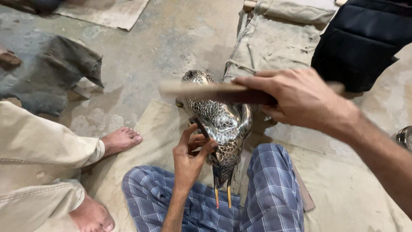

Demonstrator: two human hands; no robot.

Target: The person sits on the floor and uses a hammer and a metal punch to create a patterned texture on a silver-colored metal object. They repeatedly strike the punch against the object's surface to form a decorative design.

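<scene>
A shiny engraved metal bird figure [223, 124] lies between my knees, which are in blue checked trousers [270, 189]. Its beak points toward me. My left hand [191, 157] pinches a thin dark punch tool [201, 127] with its tip on the bird's body. My right hand [296, 96] is raised above the bird and grips a wooden stick [201, 90], blurred by motion, held level over the tool.
Another person's bare feet [122, 139] and beige trouser legs [34, 172] are at the left. A grey cloth [51, 73] lies on the concrete floor. Beige sacking [274, 38] and a dark cushion [365, 38] sit behind. A metal object [405, 136] peeks in at right.
</scene>
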